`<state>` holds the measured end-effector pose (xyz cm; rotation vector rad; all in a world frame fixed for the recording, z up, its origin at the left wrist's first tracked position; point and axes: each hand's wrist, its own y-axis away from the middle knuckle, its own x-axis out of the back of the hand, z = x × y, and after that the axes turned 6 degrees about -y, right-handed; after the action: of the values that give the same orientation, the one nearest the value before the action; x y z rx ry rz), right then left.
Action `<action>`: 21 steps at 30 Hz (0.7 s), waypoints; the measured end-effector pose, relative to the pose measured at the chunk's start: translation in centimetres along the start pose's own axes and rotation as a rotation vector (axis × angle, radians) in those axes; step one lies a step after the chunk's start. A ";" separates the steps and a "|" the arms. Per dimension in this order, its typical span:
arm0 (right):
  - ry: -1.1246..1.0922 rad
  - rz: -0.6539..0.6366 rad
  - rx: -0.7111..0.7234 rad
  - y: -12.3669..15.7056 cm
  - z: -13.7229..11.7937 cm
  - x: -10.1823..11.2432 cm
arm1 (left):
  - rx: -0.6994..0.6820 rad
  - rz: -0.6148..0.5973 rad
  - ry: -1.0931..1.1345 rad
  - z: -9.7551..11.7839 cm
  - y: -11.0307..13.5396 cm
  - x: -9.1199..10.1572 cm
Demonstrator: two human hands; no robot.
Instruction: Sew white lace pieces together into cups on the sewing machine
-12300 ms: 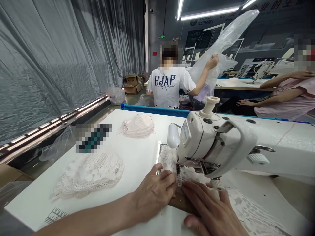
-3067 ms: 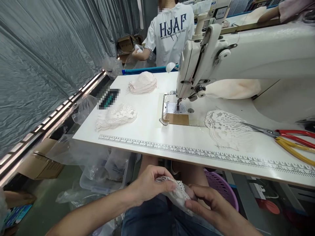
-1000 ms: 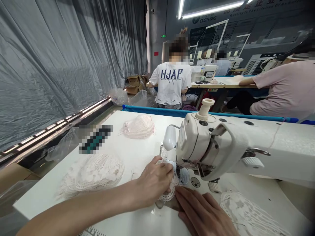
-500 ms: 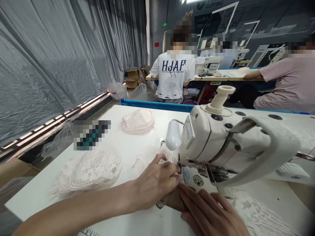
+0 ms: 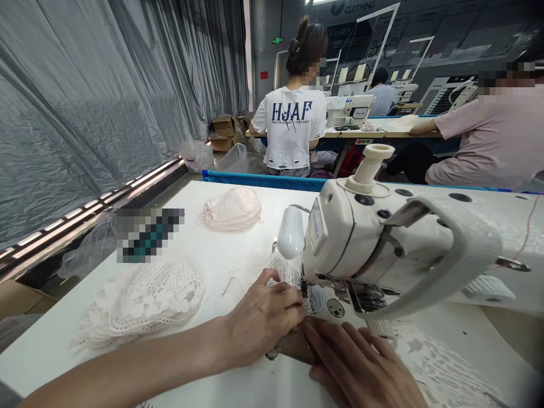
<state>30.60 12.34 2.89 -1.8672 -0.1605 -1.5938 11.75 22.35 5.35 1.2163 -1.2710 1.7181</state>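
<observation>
My left hand (image 5: 259, 320) rests on the white table (image 5: 63, 334) with its fingers curled, pressing a small white lace piece (image 5: 278, 269) against the needle area of the white sewing machine (image 5: 382, 249). My right hand (image 5: 361, 368) lies flat just to the right, its fingers stretched toward the presser foot on the lace. The needle itself is hidden behind the machine head.
A heap of white lace (image 5: 140, 303) lies at the left, a pinkish lace heap (image 5: 232, 209) farther back. More lace (image 5: 429, 357) lies under the machine arm at right. A person in a white T-shirt (image 5: 291, 133) and another in pink (image 5: 480, 141) sit at tables beyond.
Both hands had been working the lace in my lap; they brought it up under the machine head. In the last half second the lace slid slightly farther back under the foot.
</observation>
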 end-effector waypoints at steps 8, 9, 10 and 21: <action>0.029 0.001 0.031 0.4 0.3 -0.3 | -0.022 0.030 -0.046 0.2 -0.1 0.6; 0.030 0.011 0.032 0.2 0.3 -0.2 | -0.023 0.040 -0.051 0.2 -0.1 0.5; 0.032 0.024 0.033 0.0 0.3 -0.1 | -0.027 0.048 -0.054 0.2 -0.1 0.4; -0.012 0.070 -0.008 -0.3 -0.1 -0.1 | -0.070 0.028 -0.074 0.3 -0.1 -0.2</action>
<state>30.37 12.54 2.90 -1.8680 -0.0931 -1.5387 11.95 22.11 5.22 1.2361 -1.3867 1.6479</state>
